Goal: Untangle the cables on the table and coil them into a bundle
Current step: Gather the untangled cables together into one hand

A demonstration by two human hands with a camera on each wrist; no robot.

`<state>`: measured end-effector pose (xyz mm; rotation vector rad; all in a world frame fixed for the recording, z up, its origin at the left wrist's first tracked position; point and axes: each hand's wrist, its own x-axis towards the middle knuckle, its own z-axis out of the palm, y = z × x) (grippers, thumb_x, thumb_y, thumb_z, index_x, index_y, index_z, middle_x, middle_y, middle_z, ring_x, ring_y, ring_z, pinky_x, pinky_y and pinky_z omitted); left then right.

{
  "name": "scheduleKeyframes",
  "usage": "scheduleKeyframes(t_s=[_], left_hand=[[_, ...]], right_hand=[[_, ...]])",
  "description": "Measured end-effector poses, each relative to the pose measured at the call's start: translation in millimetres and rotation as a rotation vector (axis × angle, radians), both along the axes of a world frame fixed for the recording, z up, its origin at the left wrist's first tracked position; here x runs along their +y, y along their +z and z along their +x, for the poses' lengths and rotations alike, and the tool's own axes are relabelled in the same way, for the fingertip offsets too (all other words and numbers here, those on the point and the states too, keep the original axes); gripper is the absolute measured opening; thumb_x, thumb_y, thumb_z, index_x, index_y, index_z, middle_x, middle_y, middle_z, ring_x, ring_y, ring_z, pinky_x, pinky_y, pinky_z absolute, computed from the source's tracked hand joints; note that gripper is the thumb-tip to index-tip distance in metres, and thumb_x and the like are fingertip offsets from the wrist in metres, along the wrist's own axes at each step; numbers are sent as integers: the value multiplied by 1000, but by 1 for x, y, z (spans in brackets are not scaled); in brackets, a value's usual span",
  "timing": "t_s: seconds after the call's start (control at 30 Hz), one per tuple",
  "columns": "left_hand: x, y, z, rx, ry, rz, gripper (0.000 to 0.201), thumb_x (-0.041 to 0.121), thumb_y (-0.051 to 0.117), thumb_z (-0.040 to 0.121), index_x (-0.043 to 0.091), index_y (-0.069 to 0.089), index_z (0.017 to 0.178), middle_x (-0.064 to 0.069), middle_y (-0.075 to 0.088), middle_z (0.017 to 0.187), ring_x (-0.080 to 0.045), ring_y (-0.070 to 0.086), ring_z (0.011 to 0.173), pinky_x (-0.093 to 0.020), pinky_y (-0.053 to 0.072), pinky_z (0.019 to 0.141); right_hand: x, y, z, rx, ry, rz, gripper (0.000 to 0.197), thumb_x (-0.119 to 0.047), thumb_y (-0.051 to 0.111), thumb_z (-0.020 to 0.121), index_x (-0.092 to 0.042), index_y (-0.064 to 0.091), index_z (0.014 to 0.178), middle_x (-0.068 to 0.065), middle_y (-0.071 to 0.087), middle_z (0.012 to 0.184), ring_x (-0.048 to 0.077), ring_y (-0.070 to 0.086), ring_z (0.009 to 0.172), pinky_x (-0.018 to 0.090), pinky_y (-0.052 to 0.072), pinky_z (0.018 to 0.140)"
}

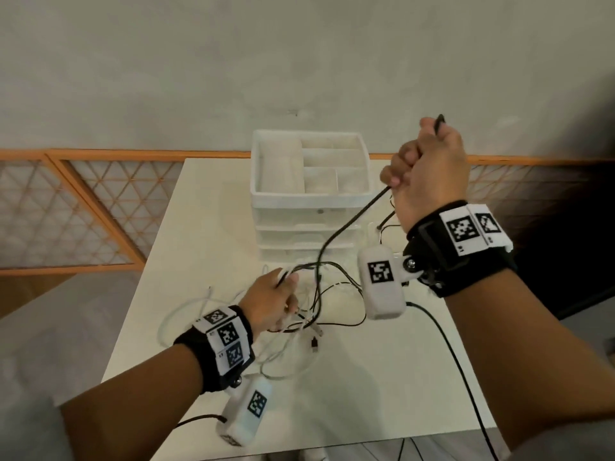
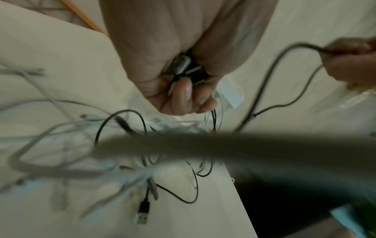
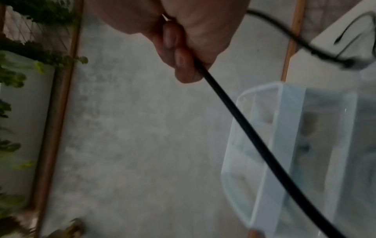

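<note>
**Two hands parting a black cable from a tangle on the table**

Nearest the head camera, the two forearms enter from below, each wearing a black wrist strap (image 1: 461,251) with printed markers and a white camera pod. The right hand (image 1: 429,171) is raised above the table (image 1: 213,207) and closed in a fist round a black cable (image 1: 346,224); the cable's short end sticks up past the knuckles, and its long run slants down and leftward to the tangle beside the left hand. In the right wrist view the curled fingers (image 3: 179,53) clamp this cable against the palm. The left hand (image 1: 269,304) is lower, just over the table, its fingers folded round a gathered cluster of black and white strands; the left wrist view shows connector plugs (image 2: 183,67) pressed inside the closed palm. The cable tangle (image 1: 319,301) lies on the table directly beneath and to the right of the left hand, with white loops (image 1: 186,311) spreading to that hand's left and a loose USB plug (image 2: 143,214) hanging below it. Beyond both hands stands a white drawer unit (image 1: 309,201) with an open, partitioned top tray
</note>
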<state>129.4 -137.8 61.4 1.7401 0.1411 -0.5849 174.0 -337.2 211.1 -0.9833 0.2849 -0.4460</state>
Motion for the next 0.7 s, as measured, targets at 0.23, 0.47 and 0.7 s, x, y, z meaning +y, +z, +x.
scheduleKeyframes(t_s=[0.23, 0.47, 0.7], left_hand=[[1, 31, 20, -45, 138, -215, 25, 34, 44, 103, 14, 53, 115, -3, 75, 108, -9, 36, 43, -19, 29, 37], [-45, 17, 1, -56, -123, -87, 31, 36, 36, 105, 13, 50, 90, 6, 55, 49, -18, 36, 42, -21, 27, 37], [5, 22, 27, -62, 80, -19, 28, 32, 44, 103, 15, 50, 82, -2, 53, 57, -13, 36, 39, -19, 28, 34]], right_hand=[[-10, -61, 8, 253, 28, 128, 20, -14, 27, 103, -15, 47, 106, 1, 37, 58, 15, 31, 44, 27, 32, 51], [16, -38, 13, 123, 105, 57, 21, -5, 29, 103, -15, 47, 100, 4, 42, 56, 17, 37, 43, 26, 37, 49], [-48, -74, 14, 603, -53, -715, 43, -44, 49, 89, -21, 50, 126, 7, 68, 109, 29, 67, 91, 41, 56, 79]])
